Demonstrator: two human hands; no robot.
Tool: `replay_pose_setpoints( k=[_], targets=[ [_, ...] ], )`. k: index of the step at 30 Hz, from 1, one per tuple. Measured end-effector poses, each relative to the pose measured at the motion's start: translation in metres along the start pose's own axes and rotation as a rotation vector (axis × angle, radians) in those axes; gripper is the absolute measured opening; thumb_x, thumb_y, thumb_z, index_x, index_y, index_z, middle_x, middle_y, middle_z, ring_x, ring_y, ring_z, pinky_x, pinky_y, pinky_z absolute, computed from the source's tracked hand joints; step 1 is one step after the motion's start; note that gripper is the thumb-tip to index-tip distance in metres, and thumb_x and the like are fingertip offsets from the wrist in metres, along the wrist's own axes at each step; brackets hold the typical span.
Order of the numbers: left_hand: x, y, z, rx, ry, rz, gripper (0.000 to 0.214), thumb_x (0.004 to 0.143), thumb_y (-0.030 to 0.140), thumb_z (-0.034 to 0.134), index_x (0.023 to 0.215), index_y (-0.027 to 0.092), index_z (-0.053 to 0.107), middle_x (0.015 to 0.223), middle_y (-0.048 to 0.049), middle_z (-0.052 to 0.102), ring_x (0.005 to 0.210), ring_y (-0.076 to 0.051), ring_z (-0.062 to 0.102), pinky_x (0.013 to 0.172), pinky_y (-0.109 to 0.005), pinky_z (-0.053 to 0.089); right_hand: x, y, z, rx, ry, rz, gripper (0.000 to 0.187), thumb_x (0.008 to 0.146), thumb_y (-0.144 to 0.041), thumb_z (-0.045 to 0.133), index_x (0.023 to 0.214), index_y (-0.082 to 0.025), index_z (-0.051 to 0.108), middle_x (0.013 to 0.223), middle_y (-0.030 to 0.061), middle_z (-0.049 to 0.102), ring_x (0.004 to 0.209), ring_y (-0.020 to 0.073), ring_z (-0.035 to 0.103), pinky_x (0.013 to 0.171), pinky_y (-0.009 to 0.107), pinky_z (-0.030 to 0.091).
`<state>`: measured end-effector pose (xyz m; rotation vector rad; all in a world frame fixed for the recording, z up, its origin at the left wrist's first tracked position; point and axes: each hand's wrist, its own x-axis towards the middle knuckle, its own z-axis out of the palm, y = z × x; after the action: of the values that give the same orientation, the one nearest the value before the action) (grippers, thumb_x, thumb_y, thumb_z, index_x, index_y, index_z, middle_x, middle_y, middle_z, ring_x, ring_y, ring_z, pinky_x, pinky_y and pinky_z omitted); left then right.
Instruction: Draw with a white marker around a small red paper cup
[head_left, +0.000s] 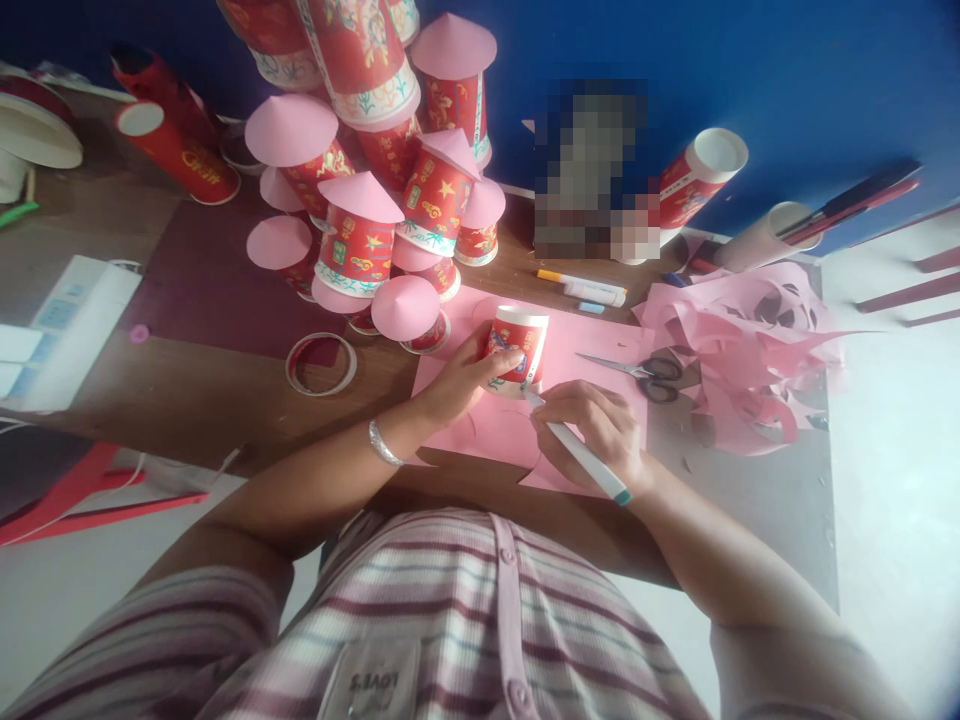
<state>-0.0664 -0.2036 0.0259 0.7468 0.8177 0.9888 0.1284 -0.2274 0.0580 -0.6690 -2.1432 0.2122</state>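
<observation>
My left hand (461, 380) presses down on a red patterned paper cup (517, 347) that stands upside down on a pink sheet of paper (487, 425). A white pen with a teal end (581, 452) is gripped in my right hand (596, 430), with its tip against the paper at the cup's rim. A silver bracelet (382, 443) circles my left wrist. Both hands are closed on what they hold.
Several red cups with pink cone lids (360, 225) are stacked behind the sheet. Scissors (645, 372) lie to the right, beside a heap of pink paper scraps (742, 350). A tape roll (321, 362), markers (585, 288) and lying cup stacks (176, 145) are around.
</observation>
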Motion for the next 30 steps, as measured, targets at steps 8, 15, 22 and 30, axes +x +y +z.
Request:
replay_pose_setpoints(
  k=[8, 15, 22, 30],
  targets=[
    [0.0007, -0.0015, -0.0019, 0.011, -0.006, 0.003, 0.045, 0.085, 0.046, 0.081, 0.115, 0.019, 0.059, 0.103, -0.0036, 0.069, 0.099, -0.023, 0.068, 0.087, -0.037, 0.053, 0.0002, 0.0006, -0.0005, 0.001, -0.013, -0.004, 0.024, 0.093, -0.004, 0.066, 0.104, -0.024, 0.058, 0.077, -0.0037, 0.066, 0.067, 0.0146, 0.07, 0.059, 0.028, 0.061],
    [0.0007, -0.0016, -0.0017, 0.018, 0.0, 0.02, 0.043, 0.085, 0.046, 0.081, 0.112, 0.019, 0.06, 0.099, -0.0019, 0.068, 0.093, -0.02, 0.066, 0.086, -0.036, 0.052, 0.0003, 0.0009, -0.0007, -0.013, -0.013, -0.011, 0.025, 0.092, -0.004, 0.066, 0.105, -0.024, 0.058, 0.077, -0.0036, 0.067, 0.066, 0.0144, 0.069, 0.058, 0.027, 0.059],
    [0.0011, -0.0024, -0.0031, 0.024, -0.003, 0.019, 0.043, 0.086, 0.046, 0.081, 0.114, 0.02, 0.061, 0.101, -0.0026, 0.069, 0.094, -0.02, 0.066, 0.087, -0.037, 0.052, -0.0009, 0.0014, -0.0008, -0.018, -0.008, -0.017, 0.025, 0.091, -0.003, 0.066, 0.104, -0.024, 0.058, 0.076, -0.0033, 0.066, 0.065, 0.0143, 0.068, 0.059, 0.027, 0.06],
    [0.0005, -0.0007, -0.0017, 0.027, 0.01, 0.007, 0.044, 0.084, 0.045, 0.081, 0.114, 0.019, 0.061, 0.102, -0.0033, 0.069, 0.097, -0.022, 0.067, 0.087, -0.037, 0.052, -0.0012, 0.0008, -0.0017, -0.02, -0.018, -0.003, 0.024, 0.092, -0.004, 0.066, 0.104, -0.024, 0.058, 0.077, -0.003, 0.067, 0.066, 0.0144, 0.07, 0.059, 0.027, 0.06]
  ],
)
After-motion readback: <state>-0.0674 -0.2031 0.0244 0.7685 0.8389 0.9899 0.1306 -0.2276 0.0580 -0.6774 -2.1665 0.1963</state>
